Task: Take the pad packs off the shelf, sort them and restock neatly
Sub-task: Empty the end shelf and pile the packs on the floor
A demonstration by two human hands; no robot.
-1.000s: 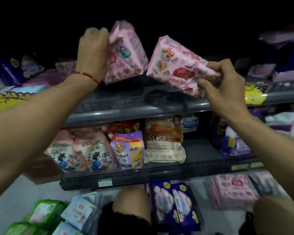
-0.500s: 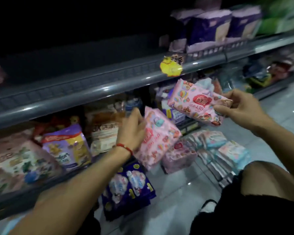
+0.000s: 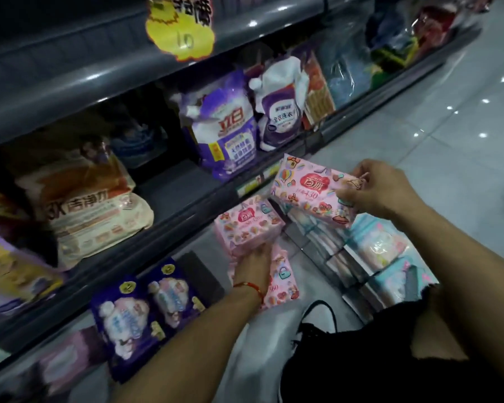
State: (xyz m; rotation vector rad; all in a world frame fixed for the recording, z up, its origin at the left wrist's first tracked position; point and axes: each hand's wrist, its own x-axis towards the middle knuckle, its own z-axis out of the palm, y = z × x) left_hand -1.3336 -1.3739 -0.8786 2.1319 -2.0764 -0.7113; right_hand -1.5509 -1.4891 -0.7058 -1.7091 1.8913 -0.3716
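Note:
My right hand [image 3: 380,190] pinches the end of a pink patterned pad pack [image 3: 309,193] and holds it in the air above the floor, in front of the lower shelf edge. Lower down, my left hand [image 3: 253,264], with a red string on its wrist, holds a second pink pad pack [image 3: 281,286] close to the floor. This pack lies against a pile of matching pink packs [image 3: 246,226] that stands on the floor. My left fingers are hidden behind the hand.
Light blue and pink packs [image 3: 376,251] are stacked on the floor at the right. Two dark purple packs [image 3: 128,318] lean under the bottom shelf. Detergent bags [image 3: 227,132] and a cream bag [image 3: 93,205] fill the grey shelf [image 3: 186,199]. A yellow price tag [image 3: 181,33] hangs above.
Both hands have come down from the top shelf to floor level, each carrying its pink pack. The view has swung right and down.

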